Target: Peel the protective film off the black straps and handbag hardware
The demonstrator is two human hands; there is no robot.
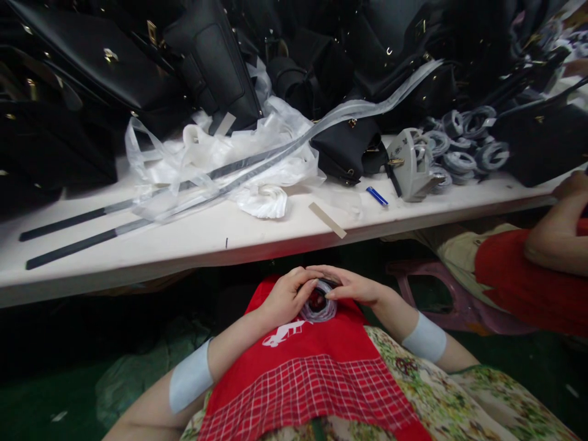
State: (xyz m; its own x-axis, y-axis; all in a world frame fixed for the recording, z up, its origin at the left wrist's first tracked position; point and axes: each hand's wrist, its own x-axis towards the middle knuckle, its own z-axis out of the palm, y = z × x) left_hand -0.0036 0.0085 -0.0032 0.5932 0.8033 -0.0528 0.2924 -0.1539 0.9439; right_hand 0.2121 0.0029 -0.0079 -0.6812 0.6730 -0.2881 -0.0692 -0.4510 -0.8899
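Note:
A coiled strap wrapped in clear plastic (321, 313) rests at my lap, against a red apron. Around its left side my left hand (290, 295) is closed, thumb on the coil's edge. My right hand (350, 285) grips the coil from the right, its thumb at the inner rim. The fingers of both hands meet along the far side and partly hide the coil. On the table beyond lie two long black straps (73, 245), partly sleeved in clear plastic film, running across a heap of crumpled white film (275, 141).
Black handbags (220, 67) line the back of the white table (184, 254). To the right are a tape dispenser (410, 165), a blue lighter-like object (377, 196), a beige strip (327, 220) and several plastic-wrapped coils (459, 160). Another person (514, 275) sits at the right by a pink stool (452, 288).

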